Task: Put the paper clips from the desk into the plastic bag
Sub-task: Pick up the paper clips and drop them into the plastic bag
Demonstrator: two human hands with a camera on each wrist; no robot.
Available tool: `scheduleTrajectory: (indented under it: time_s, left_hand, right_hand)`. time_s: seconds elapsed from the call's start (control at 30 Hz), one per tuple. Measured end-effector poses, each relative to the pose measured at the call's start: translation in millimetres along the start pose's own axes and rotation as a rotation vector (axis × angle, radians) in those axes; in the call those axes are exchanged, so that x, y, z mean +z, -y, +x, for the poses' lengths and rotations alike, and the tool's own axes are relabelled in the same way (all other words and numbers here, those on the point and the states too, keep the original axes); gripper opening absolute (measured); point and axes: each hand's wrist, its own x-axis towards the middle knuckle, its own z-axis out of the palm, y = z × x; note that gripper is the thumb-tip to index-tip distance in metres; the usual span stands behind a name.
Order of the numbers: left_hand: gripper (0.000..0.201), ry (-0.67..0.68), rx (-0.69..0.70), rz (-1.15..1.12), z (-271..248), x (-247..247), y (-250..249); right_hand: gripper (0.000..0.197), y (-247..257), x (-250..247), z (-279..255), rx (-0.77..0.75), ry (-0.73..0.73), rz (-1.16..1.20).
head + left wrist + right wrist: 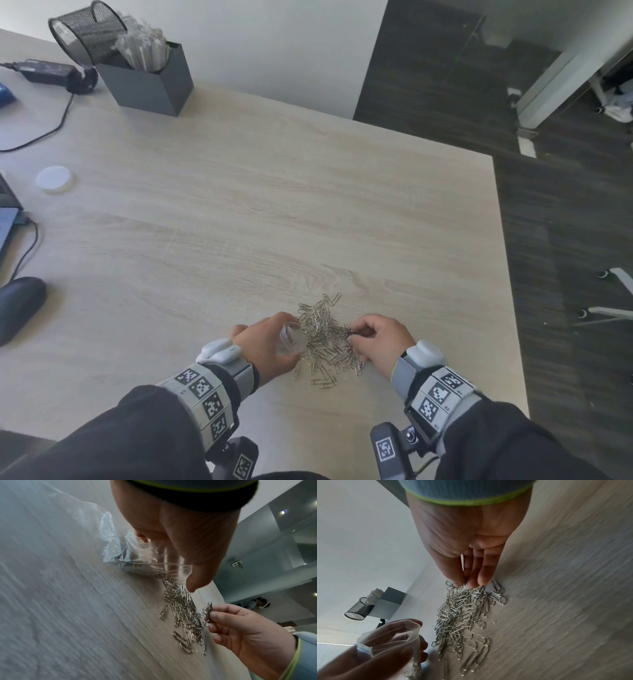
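A heap of silver paper clips (325, 339) lies on the wooden desk (239, 212) near its front edge. My left hand (270, 346) grips a small clear plastic bag (291, 341) at the heap's left side, its mouth held open (392, 635); some clips show inside the bag (147, 566). My right hand (376, 342) pinches a small bunch of clips (207, 614) between thumb and fingertips (462, 584) at the heap's right edge, just above the desk.
A grey box of white sticks (150, 78) and a black mesh cup (89, 31) stand at the back left. A white lid (54, 178), a power adapter (48, 72) with cable and a dark mouse (20, 305) lie to the left. The desk's right edge (507, 274) drops to dark floor.
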Motion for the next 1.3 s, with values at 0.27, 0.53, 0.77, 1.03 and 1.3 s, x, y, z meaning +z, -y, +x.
scheduleTrajectory:
  time_s: [0.27, 0.53, 0.77, 1.03, 1.3]
  left_hand:
    - [0.055, -0.010, 0.014, 0.029, 1, 5, -3]
    - [0.054, -0.013, 0.050, 0.009, -3, 0, -9]
    - [0.052, 0.031, 0.001, -0.003, -5, -3, 10]
    - [0.049, 0.006, -0.021, -0.015, -13, -9, 15]
    - [0.054, 0.009, -0.032, -0.045, -16, -12, 7]
  right_hand:
    - [0.018, 37, 18, -8, -0.123, 0.068, 0.041]
    - [0.011, 63, 37, -16, -0.233, 0.175, -0.093]
    - [0.017, 37, 5, 14, -0.230, -0.016, -0.249]
    - [0.103, 31, 1, 32, -0.249, 0.149, -0.776]
    - [0.054, 17, 21, 22, -0.433, 0.161, -0.722]
